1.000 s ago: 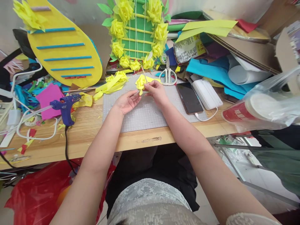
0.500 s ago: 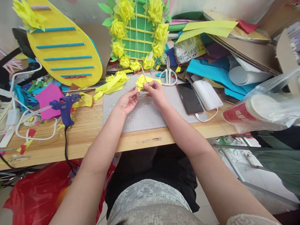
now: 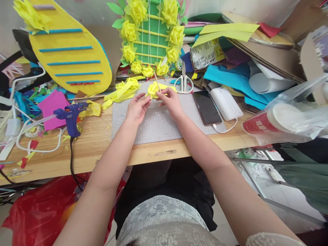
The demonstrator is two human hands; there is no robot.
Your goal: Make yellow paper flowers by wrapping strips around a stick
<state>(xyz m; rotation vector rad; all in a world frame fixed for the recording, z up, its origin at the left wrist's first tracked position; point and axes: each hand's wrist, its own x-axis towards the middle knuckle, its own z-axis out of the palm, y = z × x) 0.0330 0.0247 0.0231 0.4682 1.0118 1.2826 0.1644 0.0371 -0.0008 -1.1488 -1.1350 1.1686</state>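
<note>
Between my hands, over the grey cutting mat [image 3: 151,131], is a small yellow paper flower [image 3: 153,89]. My left hand [image 3: 137,106] pinches its left edge between thumb and fingertips. With thumb and forefinger, my right hand [image 3: 169,101] grips a thin wooden stick [image 3: 156,81], which slants up beside the petals. Whether the right fingers also touch the flower I cannot tell. Left of the flower lie more yellow paper flowers and strips [image 3: 124,91]. White-handled scissors [image 3: 183,83] rest just beyond my right hand.
A purple glue gun [image 3: 70,118] stands at left near pink paper [image 3: 53,108]. A phone [image 3: 207,107] and white power bank [image 3: 226,104] lie right, by a bagged cup [image 3: 266,121]. Behind stand a yellow board [image 3: 74,56] and a green flower-trimmed panel [image 3: 153,39].
The flower has shifted slightly left. My left hand's fingers have moved a little and look more extended; the right hand stays almost in place on the stick.
</note>
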